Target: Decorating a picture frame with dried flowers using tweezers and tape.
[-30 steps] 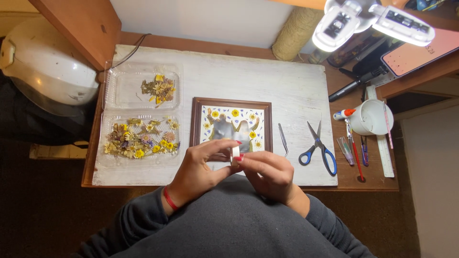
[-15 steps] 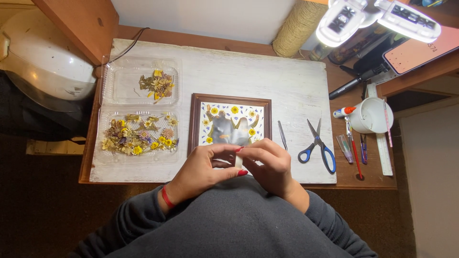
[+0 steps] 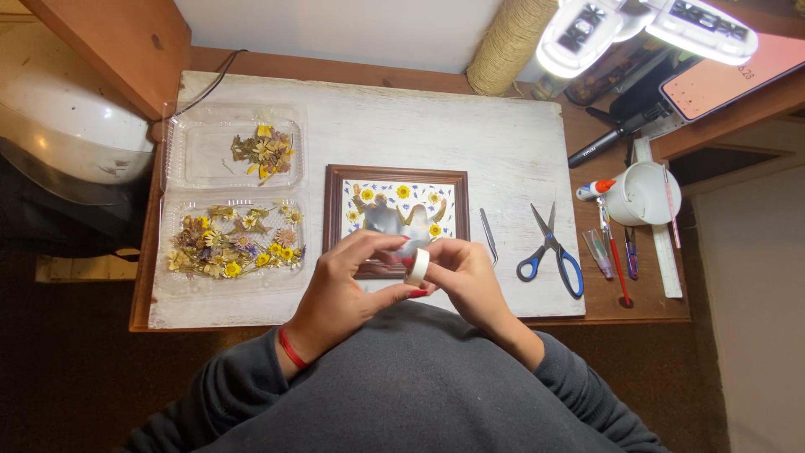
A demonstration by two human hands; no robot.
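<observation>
Tape, a small white roll (image 3: 417, 267), sits pinched between your left hand (image 3: 348, 289) and right hand (image 3: 470, 277), fingers of both closed on it, just over the near edge of the wooden frame (image 3: 397, 174). Pressed flowers already lie inside the frame; more wait in the clear trays (image 3: 231, 243) on the counter (image 3: 520, 143), scissors (image 3: 553, 252) untouched.

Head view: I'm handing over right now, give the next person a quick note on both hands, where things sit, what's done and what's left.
Left hand and right hand: fingers of both on a small white roll, held over the near edge of the frame.
Frame lies flat on the white board, yellow flowers already placed inside.
Dried flowers remain in both clear trays.
Tweezers and scissors lie unused right of the frame.
</observation>
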